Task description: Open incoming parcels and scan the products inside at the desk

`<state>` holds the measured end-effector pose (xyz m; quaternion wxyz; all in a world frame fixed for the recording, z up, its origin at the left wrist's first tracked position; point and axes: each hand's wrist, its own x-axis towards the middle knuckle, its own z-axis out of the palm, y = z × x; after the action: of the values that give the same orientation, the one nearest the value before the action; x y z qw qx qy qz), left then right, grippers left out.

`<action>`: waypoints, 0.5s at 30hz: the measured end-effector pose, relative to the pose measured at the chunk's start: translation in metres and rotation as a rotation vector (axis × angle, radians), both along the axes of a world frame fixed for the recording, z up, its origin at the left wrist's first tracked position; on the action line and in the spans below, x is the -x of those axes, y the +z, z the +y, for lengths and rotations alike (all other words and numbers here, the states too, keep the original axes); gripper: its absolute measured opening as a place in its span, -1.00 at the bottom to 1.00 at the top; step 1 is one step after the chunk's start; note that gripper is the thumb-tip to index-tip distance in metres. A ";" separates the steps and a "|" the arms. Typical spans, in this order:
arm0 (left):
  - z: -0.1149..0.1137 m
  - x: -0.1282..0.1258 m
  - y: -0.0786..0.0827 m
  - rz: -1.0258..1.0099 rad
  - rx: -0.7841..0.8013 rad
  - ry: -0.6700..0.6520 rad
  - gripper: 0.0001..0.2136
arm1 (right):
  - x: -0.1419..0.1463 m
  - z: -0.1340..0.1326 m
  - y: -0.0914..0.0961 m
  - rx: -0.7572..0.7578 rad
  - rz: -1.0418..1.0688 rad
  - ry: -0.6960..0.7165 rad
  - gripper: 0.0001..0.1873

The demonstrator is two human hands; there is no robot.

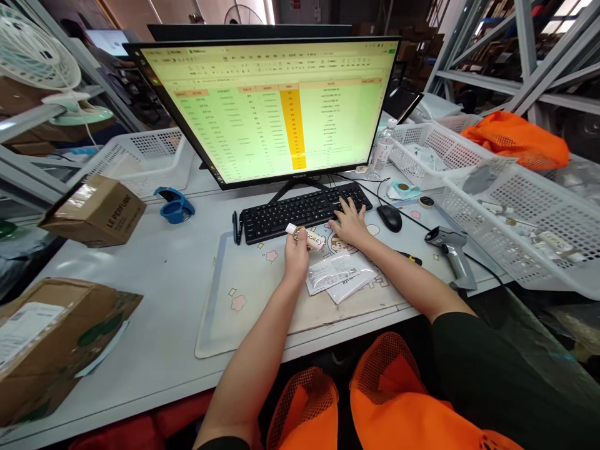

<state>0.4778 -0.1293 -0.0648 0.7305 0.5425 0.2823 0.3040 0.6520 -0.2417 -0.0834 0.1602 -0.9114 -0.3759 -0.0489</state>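
My left hand (296,253) is closed around a small white tube (309,237) with a pale cap, held level just in front of the black keyboard (285,215). My right hand (349,220) rests on the right end of that keyboard with its fingers spread over the keys. Between my forearms lie clear plastic packets with printed labels (338,275) on a pale desk mat (253,294). A monitor (272,106) showing a green spreadsheet with a yellow column stands behind the keyboard.
A black mouse (389,217) and a grey barcode scanner (450,249) lie to the right. White mesh baskets (520,212) stand at right and back left. Cardboard boxes (96,209) sit at left, a blue tape dispenser (174,206) near them. A water bottle (383,150) stands by the monitor.
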 end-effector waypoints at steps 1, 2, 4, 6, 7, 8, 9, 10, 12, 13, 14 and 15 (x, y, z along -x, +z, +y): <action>0.000 0.000 0.000 -0.002 -0.001 0.000 -0.63 | 0.000 0.000 -0.002 0.000 -0.007 0.003 -0.43; 0.000 0.000 -0.001 -0.004 -0.003 0.000 -0.63 | 0.001 -0.001 -0.003 0.001 -0.008 0.002 -0.42; 0.000 0.000 -0.001 -0.013 -0.010 0.002 -0.62 | 0.002 0.001 -0.005 0.006 0.003 -0.007 -0.42; -0.002 0.001 -0.001 -0.032 -0.011 0.011 -0.62 | 0.004 0.004 0.000 0.011 0.012 -0.004 -0.41; -0.003 0.000 -0.001 -0.040 -0.002 0.018 -0.63 | 0.005 0.005 0.006 0.002 0.014 -0.004 -0.40; -0.004 0.000 -0.001 -0.043 0.014 0.026 -0.63 | 0.006 0.004 0.015 -0.023 0.006 -0.008 -0.38; -0.005 0.000 -0.001 -0.041 0.035 0.034 -0.63 | 0.008 0.000 0.026 -0.066 -0.016 -0.016 -0.36; -0.005 -0.001 -0.002 -0.037 0.057 0.042 -0.62 | 0.010 -0.009 0.039 -0.119 -0.046 -0.029 -0.35; -0.004 -0.004 -0.004 -0.028 0.099 0.056 -0.60 | 0.013 -0.042 0.065 -0.221 -0.113 -0.061 -0.38; -0.003 -0.005 -0.005 -0.028 0.118 0.060 -0.60 | 0.015 -0.067 0.077 -0.256 -0.138 -0.075 -0.40; -0.001 -0.007 -0.006 -0.030 0.136 0.060 -0.59 | 0.016 -0.097 0.086 -0.274 -0.147 -0.094 -0.43; 0.000 -0.008 -0.006 -0.032 0.156 0.056 -0.59 | 0.017 -0.131 0.091 -0.276 -0.140 -0.128 -0.44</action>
<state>0.4862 -0.1293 -0.0713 0.7663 0.4708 0.3083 0.3100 0.6347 -0.3731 0.0077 0.2538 -0.8972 -0.3170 -0.1734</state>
